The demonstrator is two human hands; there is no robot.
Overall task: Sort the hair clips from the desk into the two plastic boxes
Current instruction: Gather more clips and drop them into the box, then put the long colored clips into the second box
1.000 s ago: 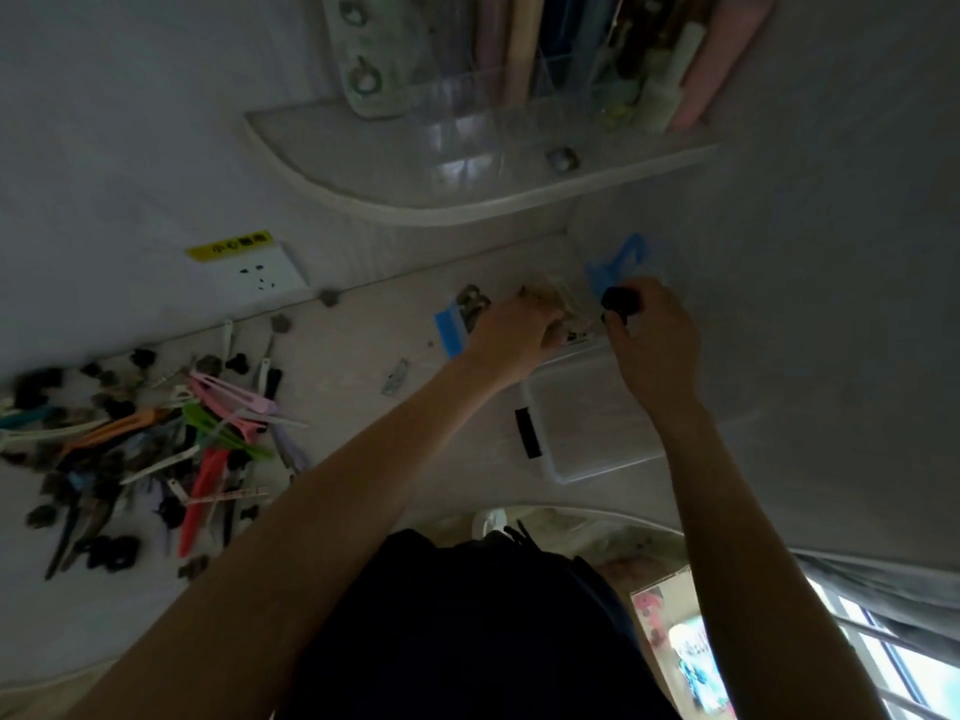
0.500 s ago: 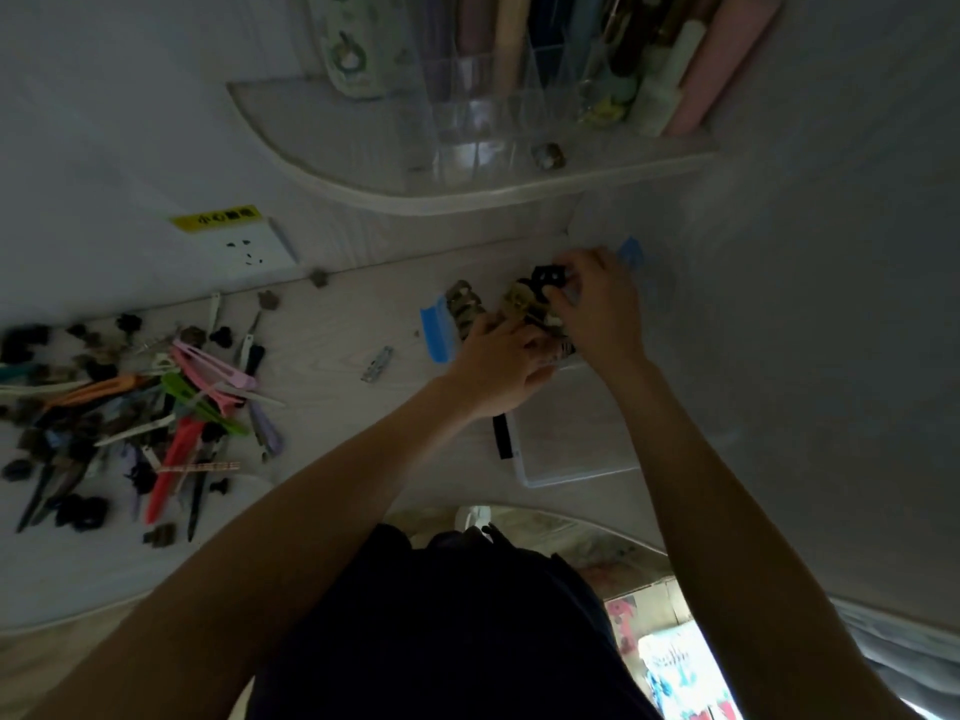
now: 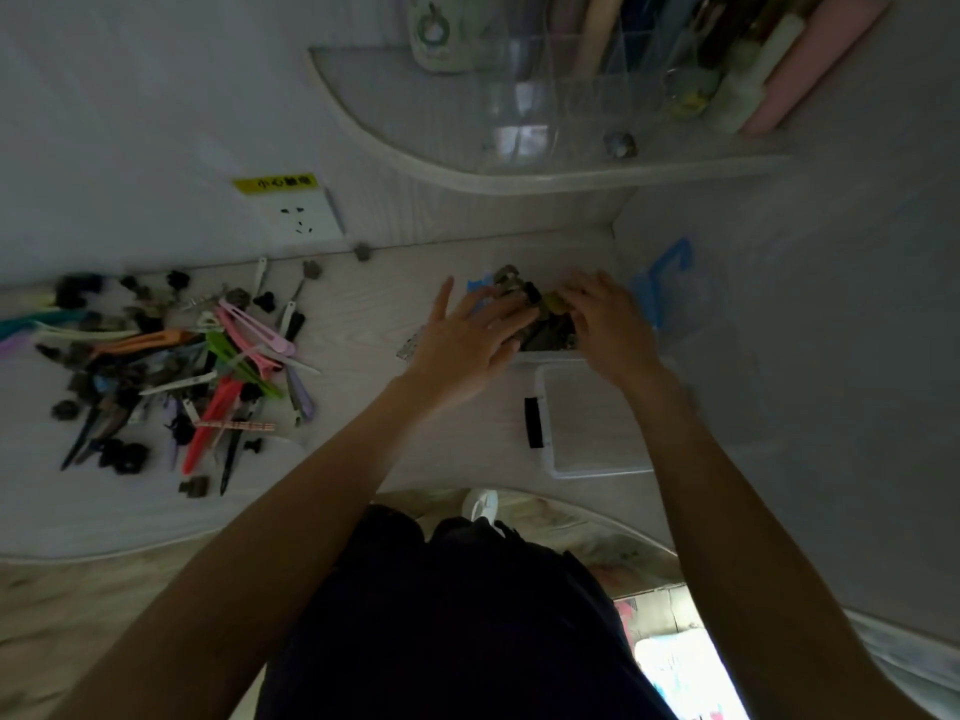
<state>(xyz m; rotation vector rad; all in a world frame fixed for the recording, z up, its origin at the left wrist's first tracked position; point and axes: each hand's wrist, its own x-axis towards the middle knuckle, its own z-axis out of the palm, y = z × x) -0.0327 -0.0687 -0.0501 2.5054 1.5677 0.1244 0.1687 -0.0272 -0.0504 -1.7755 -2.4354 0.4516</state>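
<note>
A heap of hair clips (image 3: 156, 366), long coloured ones and small dark claw clips, lies on the left of the white desk (image 3: 363, 449). The far plastic box (image 3: 550, 335), with blue latches, holds dark and olive claw clips. My left hand (image 3: 467, 340) lies flat with spread fingers over its left side. My right hand (image 3: 608, 324) rests its fingers on the clips at the right side; whether it holds one is hidden. The near clear box (image 3: 597, 423) with a black latch looks bare inside.
A single metal clip (image 3: 408, 348) lies beside my left hand. A curved shelf (image 3: 519, 168) with clear organisers and bottles hangs above the desk. A wall socket (image 3: 301, 215) sits at the back left. The desk's curved front edge runs close to my body.
My left hand has opened flat over the far box. My right hand has come down from the black clip it held up onto the clips in the box.
</note>
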